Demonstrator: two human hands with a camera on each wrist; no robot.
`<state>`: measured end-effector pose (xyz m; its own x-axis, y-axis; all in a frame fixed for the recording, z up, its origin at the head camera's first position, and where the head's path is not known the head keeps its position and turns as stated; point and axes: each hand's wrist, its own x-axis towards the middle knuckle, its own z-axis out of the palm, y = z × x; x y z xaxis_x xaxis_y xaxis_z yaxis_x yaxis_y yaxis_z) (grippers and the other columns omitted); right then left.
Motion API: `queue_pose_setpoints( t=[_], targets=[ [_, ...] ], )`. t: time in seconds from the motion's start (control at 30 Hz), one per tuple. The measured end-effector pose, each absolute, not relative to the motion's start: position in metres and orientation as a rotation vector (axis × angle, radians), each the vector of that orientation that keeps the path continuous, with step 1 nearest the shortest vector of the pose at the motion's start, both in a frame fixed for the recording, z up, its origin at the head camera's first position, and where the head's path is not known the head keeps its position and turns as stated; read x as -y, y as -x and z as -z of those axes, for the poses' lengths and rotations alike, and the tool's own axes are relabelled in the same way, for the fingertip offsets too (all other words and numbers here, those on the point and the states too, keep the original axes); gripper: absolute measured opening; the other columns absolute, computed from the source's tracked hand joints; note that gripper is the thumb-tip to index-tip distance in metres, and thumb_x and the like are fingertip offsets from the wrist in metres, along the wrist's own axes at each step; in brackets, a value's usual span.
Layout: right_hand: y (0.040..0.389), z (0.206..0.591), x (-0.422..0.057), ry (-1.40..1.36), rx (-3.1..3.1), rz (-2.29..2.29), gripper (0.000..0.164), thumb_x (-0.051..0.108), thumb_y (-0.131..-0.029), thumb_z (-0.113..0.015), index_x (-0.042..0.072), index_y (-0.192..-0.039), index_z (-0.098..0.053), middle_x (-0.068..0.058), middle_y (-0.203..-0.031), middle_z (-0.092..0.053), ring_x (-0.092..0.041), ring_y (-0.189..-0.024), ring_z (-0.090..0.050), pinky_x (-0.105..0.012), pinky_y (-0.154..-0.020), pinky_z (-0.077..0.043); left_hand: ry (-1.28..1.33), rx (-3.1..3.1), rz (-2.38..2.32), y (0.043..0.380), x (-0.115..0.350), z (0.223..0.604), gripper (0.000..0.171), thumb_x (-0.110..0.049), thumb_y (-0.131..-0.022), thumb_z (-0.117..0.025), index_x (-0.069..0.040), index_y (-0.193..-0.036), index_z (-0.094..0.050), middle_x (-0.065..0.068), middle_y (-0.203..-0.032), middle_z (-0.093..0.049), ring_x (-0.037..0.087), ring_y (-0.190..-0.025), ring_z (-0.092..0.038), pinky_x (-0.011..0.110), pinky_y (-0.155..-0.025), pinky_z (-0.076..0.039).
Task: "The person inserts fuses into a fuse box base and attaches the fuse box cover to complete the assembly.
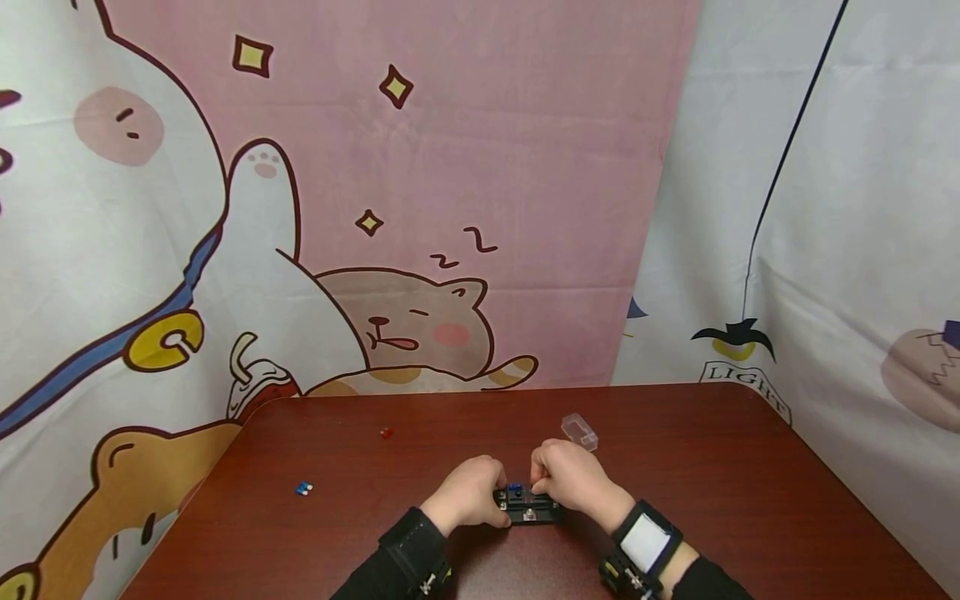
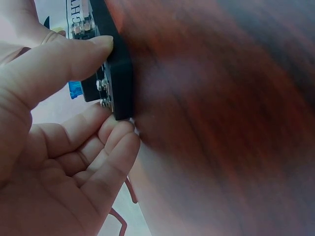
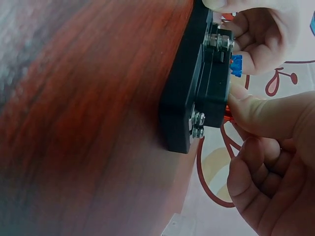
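Observation:
A black fuse block (image 1: pixel 534 515) with metal screw terminals lies on the table before me. My left hand (image 1: pixel 468 493) grips its left end, thumb on the near edge and fingertips at the far side, as the left wrist view shows. One blue blade fuse (image 3: pixel 236 65) stands up out of the block. At the block's right part, my right hand (image 1: pixel 576 477) pinches a small red blade fuse (image 3: pixel 228 115) between thumb and index finger. Most of the red fuse is hidden by the fingertips; how deep it sits in the block I cannot tell.
Behind my right hand lies a clear plastic box (image 1: pixel 580 432). Several small blue pieces (image 1: pixel 303 488) lie at the table's left side, and a small red piece (image 1: pixel 386 432) farther back. A printed cloth (image 1: pixel 525 208) hangs behind the brown table (image 1: pixel 675 433).

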<state>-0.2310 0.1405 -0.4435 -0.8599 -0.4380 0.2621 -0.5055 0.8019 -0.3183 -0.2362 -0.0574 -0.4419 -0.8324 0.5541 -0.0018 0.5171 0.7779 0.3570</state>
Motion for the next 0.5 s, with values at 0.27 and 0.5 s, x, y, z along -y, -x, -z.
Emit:
queue_pose_setpoints(
  t=[0.27, 0.5],
  targets=[
    [0.2305, 0.4451, -0.1409, -0.728, 2.823, -0.591, 0.03, 0.017, -0.074, -0.087, 0.025, -0.065, -0.059, 0.014, -0.07, -0.048, -0.002, -0.065, -0.046, -0.025, -0.056, -0.041, -0.859, -2.854, -0.546, 0.2367, 0.0576, 0.443, 0.036, -0.025, -0.059, -0.092, -0.012, -0.08, -0.066, -0.008, -0.073, -0.05, 0.008, -0.066, -0.046, 0.025, -0.063, -0.042],
    [0.2306, 0.4464, -0.1418, -0.739, 2.844, -0.618, 0.029, 0.016, -0.077, -0.085, 0.024, -0.069, -0.059, 0.013, -0.072, -0.047, -0.003, -0.064, -0.046, -0.026, -0.056, -0.041, -0.848, -2.834, -0.547, 0.2375, 0.0577, 0.4429, 0.036, -0.026, -0.06, -0.092, -0.012, -0.08, -0.066, -0.008, -0.073, -0.049, 0.008, -0.066, -0.046, 0.025, -0.062, -0.041]
  ],
)
